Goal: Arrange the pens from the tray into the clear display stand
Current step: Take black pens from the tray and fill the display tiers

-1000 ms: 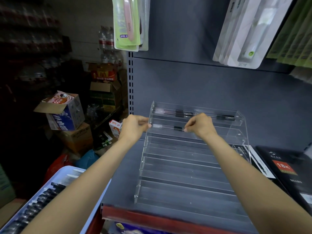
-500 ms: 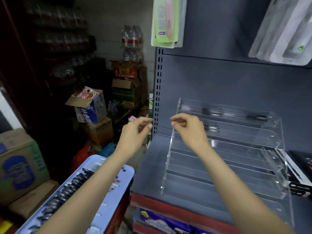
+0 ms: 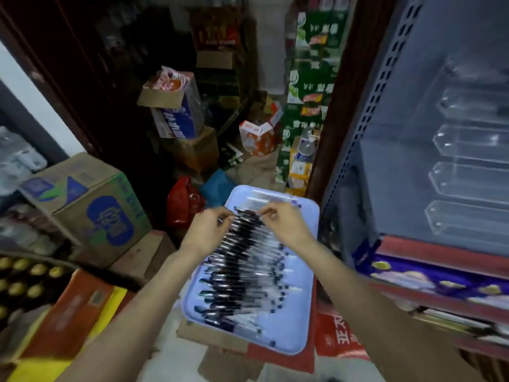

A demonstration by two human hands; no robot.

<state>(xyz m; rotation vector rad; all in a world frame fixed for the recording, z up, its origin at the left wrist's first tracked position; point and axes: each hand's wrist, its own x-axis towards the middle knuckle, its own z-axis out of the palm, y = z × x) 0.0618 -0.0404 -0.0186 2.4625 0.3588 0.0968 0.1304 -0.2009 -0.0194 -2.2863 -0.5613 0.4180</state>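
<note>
Both hands have been brought away from the stand [image 3: 468, 166] and down to the tray [image 3: 300, 321]. The top pen [image 3: 248, 213] of the row is pinched at its ends by the left hand [image 3: 206, 230] and right hand [image 3: 283, 224], kept apart. Another pickup is judged begun; the stand waits at right.

I am counting one lavender tray [image 3: 308, 307] carrying a single row of pens [image 3: 242, 271], too many and too blurred to number exactly, while two hands [image 3: 209, 230] are reaching in; one clear display stand [image 3: 468, 172] is showing four tiers in view.
</note>
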